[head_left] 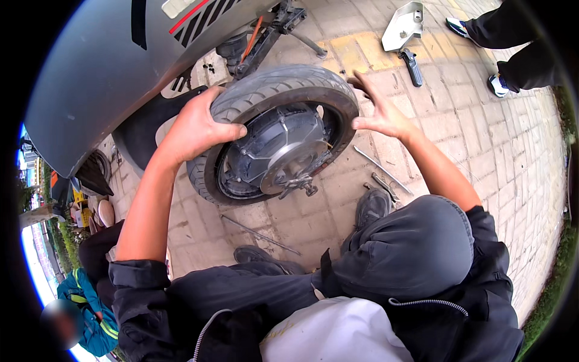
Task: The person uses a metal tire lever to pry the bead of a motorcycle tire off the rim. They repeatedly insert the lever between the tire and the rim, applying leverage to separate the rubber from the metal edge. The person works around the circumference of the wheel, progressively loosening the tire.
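Observation:
A wheel with a black treaded tyre and a dark hub motor at its centre stands tilted before me. A brake disc and an axle end with a nut face my side. My left hand is closed on the tyre's left side, the thumb over the sidewall and the fingers hidden behind. At the right side my right hand has thumb and fingers spread apart. Its thumb tip is at the tyre's edge; whether it presses there is hard to see.
A grey scooter body fills the upper left, its bare swingarm beyond the wheel. Metal rods and pliers-like tools lie on the paving. A pale fender part lies farther off. Two other people are nearby.

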The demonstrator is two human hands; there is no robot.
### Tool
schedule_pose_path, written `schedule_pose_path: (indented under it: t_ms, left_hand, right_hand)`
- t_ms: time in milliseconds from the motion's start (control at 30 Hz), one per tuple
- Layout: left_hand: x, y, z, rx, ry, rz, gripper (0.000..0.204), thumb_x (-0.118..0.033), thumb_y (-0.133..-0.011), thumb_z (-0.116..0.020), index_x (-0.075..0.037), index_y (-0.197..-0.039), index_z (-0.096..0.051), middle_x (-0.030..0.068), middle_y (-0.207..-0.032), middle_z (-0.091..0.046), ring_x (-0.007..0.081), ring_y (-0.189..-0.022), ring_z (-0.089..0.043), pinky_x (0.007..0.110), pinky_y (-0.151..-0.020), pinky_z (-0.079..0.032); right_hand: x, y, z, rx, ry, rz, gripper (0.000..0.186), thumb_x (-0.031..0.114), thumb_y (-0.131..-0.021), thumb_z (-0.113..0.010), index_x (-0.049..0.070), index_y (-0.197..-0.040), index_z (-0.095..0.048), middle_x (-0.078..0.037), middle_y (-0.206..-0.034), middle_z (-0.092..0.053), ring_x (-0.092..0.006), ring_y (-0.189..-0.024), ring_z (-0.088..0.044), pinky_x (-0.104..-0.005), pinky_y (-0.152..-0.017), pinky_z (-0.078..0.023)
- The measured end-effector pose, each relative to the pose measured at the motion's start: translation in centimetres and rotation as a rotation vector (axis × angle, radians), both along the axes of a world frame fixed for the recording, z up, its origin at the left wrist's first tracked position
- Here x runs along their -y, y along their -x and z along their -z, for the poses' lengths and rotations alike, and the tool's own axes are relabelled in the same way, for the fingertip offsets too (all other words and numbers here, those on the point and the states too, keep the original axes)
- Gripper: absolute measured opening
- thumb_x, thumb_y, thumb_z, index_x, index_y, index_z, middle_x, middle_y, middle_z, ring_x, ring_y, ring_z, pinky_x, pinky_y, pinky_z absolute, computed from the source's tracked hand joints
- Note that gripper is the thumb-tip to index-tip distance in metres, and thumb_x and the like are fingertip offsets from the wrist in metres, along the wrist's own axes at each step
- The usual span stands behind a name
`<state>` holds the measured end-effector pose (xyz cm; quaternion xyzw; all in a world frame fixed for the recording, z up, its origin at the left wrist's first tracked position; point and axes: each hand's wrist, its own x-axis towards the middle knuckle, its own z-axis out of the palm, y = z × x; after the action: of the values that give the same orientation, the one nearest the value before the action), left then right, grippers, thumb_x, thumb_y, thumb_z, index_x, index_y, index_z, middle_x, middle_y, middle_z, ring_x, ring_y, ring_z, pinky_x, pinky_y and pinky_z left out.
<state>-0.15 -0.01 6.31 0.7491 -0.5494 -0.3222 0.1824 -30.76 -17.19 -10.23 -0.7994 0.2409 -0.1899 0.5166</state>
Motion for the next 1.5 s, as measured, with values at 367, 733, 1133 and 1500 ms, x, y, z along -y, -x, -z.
schedule_pose_path:
  t_ms: [367,733,1133,1500]
  left_hand:
    - [-5.0,-1.2,-1.3,0.086,0.054,0.000,0.077,-0.023,-0.053,-0.081,0.005,-0.118,-0.052,0.0182,-0.109,-0.061,0.0250,-0.102,-0.059,0.033,-0.093,-0.044]
    - [-5.9,-1.8,2.5,0.035,0.115,-0.120,0.088,-0.025,-0.055,-0.077,0.005,-0.130,-0.043,0.0191,-0.119,-0.057,0.0278,-0.112,-0.055,0.034,-0.100,-0.039]
    - [-5.1,-5.0,3.5,-0.204,0.128,-0.051,0.067,-0.019,-0.055,-0.076,0.004,-0.114,-0.053,0.0138,-0.104,-0.062,0.0227,-0.097,-0.058,0.032,-0.091,-0.044]
    - [-5.3,-5.8,4.1,-0.082,0.166,-0.024,0.077,-0.024,-0.058,-0.078,0.005,-0.122,-0.049,0.0169,-0.110,-0.062,0.0262,-0.104,-0.058,0.034,-0.094,-0.044]
  right_hand:
    - [0.5,-6.9,-8.9,-0.016,0.257,-0.224,0.096,0.033,-0.050,-0.090,0.000,-0.130,-0.048,-0.018,-0.121,-0.057,-0.0321,-0.116,-0.054,-0.0388,-0.101,-0.041]
    - [1.9,-12.9,-14.0,-0.190,0.575,-0.544,0.095,0.032,-0.053,-0.085,-0.004,-0.129,-0.043,-0.024,-0.114,-0.060,-0.0390,-0.106,-0.059,-0.0399,-0.091,-0.048]
    - [2.2,-15.9,-15.0,-0.204,0.341,-0.622,0.088,0.022,-0.047,-0.086,-0.006,-0.123,-0.054,-0.019,-0.108,-0.066,-0.0276,-0.099,-0.065,-0.0340,-0.090,-0.051]
    - [1.2,-16.5,-14.8,-0.163,0.359,-0.509,0.067,0.021,-0.060,-0.079,-0.002,-0.119,-0.057,-0.018,-0.105,-0.065,-0.0266,-0.097,-0.064,-0.0344,-0.087,-0.050]
